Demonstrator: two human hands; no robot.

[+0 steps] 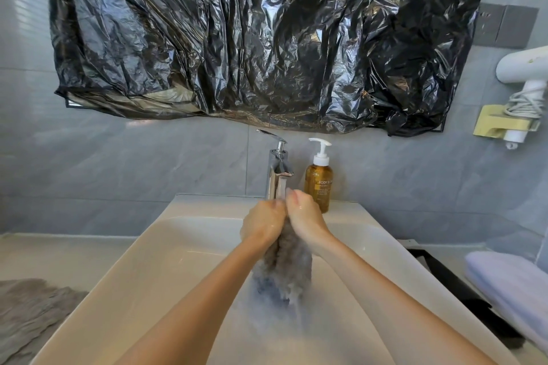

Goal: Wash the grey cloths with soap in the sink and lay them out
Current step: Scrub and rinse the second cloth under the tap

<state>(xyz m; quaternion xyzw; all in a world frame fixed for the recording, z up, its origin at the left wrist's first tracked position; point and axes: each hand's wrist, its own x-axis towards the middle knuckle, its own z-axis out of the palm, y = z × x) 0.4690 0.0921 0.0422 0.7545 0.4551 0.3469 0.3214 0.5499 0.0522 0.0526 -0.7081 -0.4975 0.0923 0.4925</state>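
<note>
Amber pump bottle (318, 187) — "BODY" label

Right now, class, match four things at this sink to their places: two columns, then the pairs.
Things
1 amber pump soap bottle
2 wet grey cloth
3 crumpled black plastic sheet
4 folded lilac towel

Places
A on the wall above the chrome tap
B far right of the white sink
C right of the tap
D gripped by left hand and right hand

Pairs: 1-C, 2-D, 3-A, 4-B
</note>
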